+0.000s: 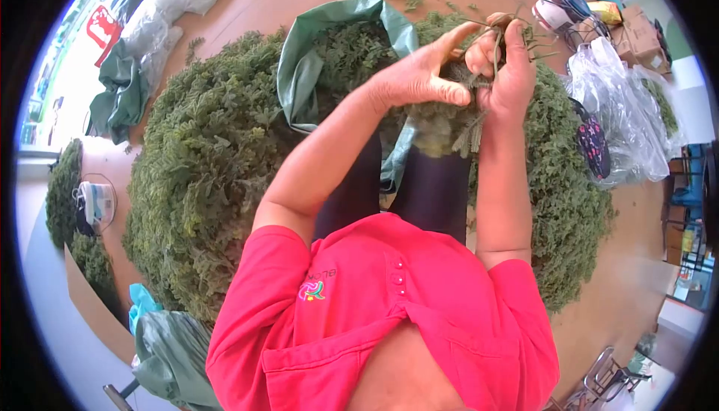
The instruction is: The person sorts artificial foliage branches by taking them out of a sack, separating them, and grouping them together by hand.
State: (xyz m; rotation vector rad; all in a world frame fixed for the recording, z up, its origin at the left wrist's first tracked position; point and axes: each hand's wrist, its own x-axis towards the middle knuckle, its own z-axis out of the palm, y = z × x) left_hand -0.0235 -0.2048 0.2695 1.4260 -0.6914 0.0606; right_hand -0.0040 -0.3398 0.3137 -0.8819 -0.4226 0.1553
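Note:
My right hand is closed around a bunch of green feathery sprigs. Thin stems stick up past its fingers, and leafy tips hang below. Close beside it on the left, my left hand has its thumb stretched apart from its fingers, which reach toward the stems; their tips are partly hidden. Between my legs and the far floor, a green sack stands open with sprigs inside.
Large heaps of greenery lie left and right of me. Clear plastic bags and a cardboard box are at the right. A white tub stands at the left. Green sacking lies at the lower left, and a metal-framed chair at the lower right.

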